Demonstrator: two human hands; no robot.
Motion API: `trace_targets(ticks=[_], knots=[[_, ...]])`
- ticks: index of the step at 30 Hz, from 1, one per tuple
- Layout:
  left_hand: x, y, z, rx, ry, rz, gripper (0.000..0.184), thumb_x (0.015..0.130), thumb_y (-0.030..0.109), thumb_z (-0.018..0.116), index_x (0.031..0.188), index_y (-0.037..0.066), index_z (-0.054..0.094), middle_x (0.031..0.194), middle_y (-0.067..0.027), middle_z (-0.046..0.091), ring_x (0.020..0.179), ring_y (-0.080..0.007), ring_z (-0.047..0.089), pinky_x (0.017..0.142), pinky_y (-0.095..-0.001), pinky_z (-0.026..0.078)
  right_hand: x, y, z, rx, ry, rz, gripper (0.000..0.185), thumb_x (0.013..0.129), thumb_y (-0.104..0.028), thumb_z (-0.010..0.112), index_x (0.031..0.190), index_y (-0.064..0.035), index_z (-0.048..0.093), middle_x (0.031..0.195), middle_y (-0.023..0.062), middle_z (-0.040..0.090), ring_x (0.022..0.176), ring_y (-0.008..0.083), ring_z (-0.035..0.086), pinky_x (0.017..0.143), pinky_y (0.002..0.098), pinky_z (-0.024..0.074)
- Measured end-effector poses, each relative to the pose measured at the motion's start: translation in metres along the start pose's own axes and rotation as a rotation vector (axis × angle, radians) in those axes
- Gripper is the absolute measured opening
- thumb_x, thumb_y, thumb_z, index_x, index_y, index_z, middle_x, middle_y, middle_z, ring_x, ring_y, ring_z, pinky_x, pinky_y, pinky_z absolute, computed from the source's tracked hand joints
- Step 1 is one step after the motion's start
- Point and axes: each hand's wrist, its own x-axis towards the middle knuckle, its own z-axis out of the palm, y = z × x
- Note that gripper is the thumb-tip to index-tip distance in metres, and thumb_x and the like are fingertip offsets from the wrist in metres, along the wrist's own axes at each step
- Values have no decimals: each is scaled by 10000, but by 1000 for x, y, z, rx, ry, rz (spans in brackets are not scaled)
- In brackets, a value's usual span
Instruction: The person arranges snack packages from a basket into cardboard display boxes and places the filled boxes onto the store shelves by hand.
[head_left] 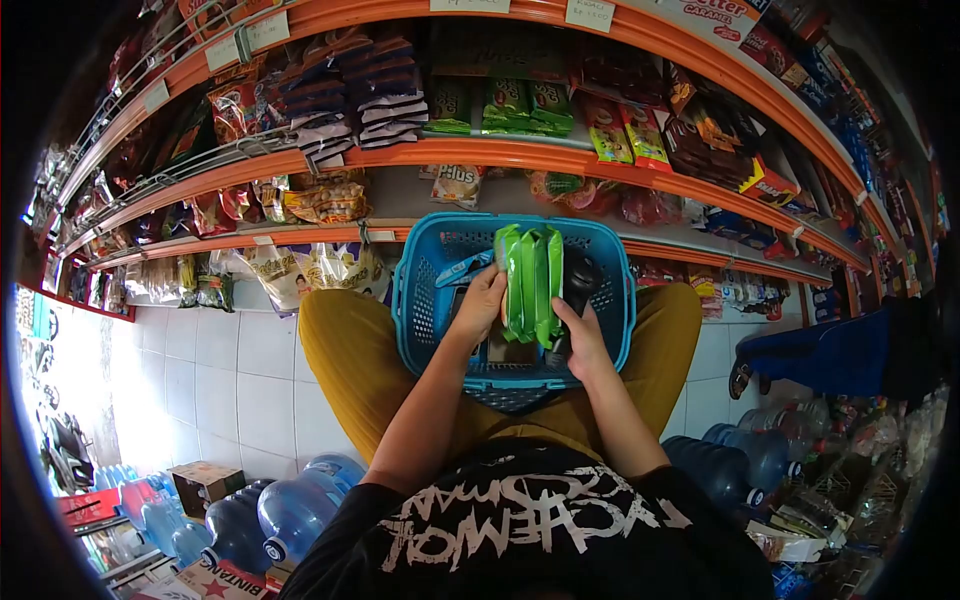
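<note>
Several slim green snack packets [530, 285], lined up side by side, are held upright over a blue plastic basket [403, 305]. My left hand [482, 302] is closed against their left side, and my right hand [582, 338] grips them at the lower right. The basket rests in my lap between my knees. Inside it are a black object with a rounded end [582, 280], partly behind the packets, and a light blue packet [463, 268]. Other contents under the green packets are mostly hidden. On the shelf ahead, similar green packets [525, 105] stand in rows.
Orange-edged shelves [480, 153] of packaged snacks curve around the front. Large blue water bottles [300, 505] stand behind on the left, and more bottles [710, 470] on the right. A person in dark blue clothing [825, 355] is at the right. White floor tiles [230, 400] show at the left.
</note>
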Motion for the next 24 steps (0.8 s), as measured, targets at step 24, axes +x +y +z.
trace_targets(ticks=[24], knots=[[-14,24,16,-553,-212,-16,692,739,202,691,1325,105,335,1191,-103,518,1087,-249,524,931,-398,435,-35,-59,-18,-444,-335,-157,264,802,-99,599,1044,-11,541,890,56,594,645,79,510,552,225,418]])
